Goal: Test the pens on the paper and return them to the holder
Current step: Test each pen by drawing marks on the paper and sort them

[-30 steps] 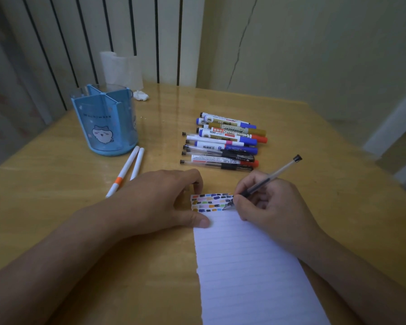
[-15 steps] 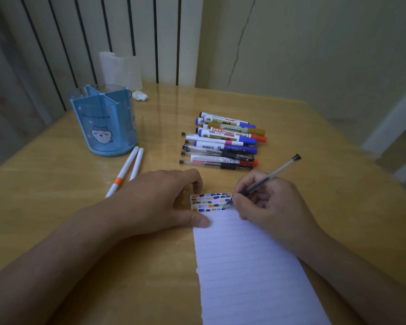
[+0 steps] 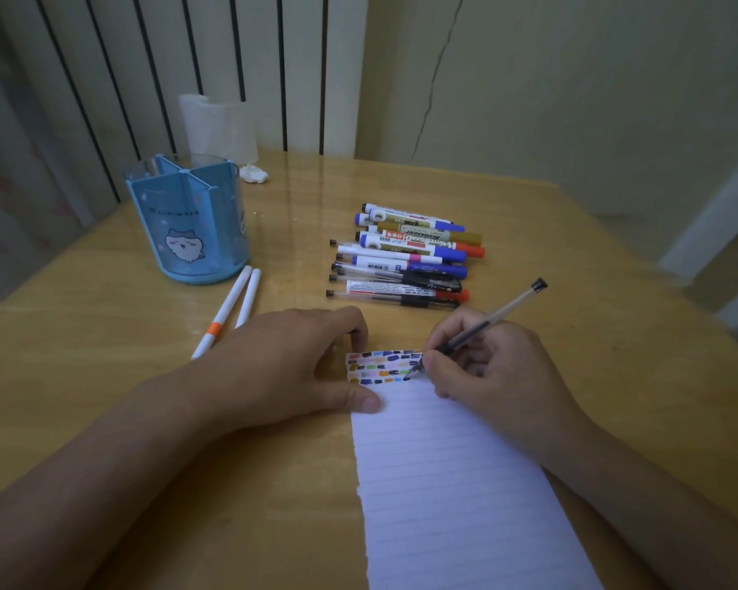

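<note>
A strip of lined paper [image 3: 452,483] lies on the wooden table, its top covered with small coloured ink marks [image 3: 382,367]. My right hand [image 3: 491,372] grips a clear black gel pen [image 3: 493,317], its tip touching the paper at the right end of the marks. My left hand [image 3: 290,368] rests on the paper's top left corner, thumb pressing the edge. The blue pen holder [image 3: 188,223] stands at the back left with no pens showing in it. Several pens and markers [image 3: 405,257] lie side by side beyond the paper.
Two white pens [image 3: 235,308], one with an orange band, lie next to the holder. A roll of white tissue [image 3: 218,125] and a crumpled scrap [image 3: 254,173] sit at the table's back edge by the wall. The table's right edge [image 3: 674,291] drops to the floor.
The pen tip in my right hand has shifted slightly down along the right end of the marks. My left hand has stayed in place.
</note>
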`<state>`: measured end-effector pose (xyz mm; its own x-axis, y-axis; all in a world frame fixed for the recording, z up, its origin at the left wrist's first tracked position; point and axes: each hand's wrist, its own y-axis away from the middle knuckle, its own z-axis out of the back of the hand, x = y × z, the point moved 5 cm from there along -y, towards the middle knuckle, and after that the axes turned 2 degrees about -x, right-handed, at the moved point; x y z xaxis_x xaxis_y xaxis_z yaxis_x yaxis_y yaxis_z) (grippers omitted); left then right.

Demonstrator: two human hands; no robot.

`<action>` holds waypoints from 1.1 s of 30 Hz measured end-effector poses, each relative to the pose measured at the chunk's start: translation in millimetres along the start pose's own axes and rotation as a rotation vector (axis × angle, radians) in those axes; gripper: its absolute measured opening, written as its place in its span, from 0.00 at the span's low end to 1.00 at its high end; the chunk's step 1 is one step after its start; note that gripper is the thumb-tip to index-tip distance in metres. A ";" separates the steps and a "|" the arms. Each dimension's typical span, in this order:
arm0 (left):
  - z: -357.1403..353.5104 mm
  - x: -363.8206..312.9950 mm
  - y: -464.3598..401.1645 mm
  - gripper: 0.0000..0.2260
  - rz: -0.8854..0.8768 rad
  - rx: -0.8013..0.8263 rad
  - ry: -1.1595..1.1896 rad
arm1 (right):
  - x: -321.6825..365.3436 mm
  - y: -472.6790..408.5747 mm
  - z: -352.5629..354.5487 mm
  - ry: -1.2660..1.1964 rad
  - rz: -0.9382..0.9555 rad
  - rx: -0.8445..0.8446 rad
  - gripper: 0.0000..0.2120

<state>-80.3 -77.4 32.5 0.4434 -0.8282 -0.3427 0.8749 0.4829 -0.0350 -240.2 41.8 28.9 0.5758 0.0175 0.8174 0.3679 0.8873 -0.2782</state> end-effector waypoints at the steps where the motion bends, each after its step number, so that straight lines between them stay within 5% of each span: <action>1: -0.1 0.3 0.1 0.25 0.001 -0.001 0.002 | 0.0 -0.1 -0.5 0.002 0.003 0.002 0.09; 33: -0.8 0.8 0.0 0.24 -0.007 -0.001 0.008 | -1.8 -1.2 0.5 -0.007 0.010 -0.007 0.06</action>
<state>-80.1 -77.8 31.5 0.4354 -0.8293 -0.3504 0.8779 0.4774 -0.0389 -242.1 41.0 28.0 0.5744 0.0291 0.8180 0.3675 0.8838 -0.2895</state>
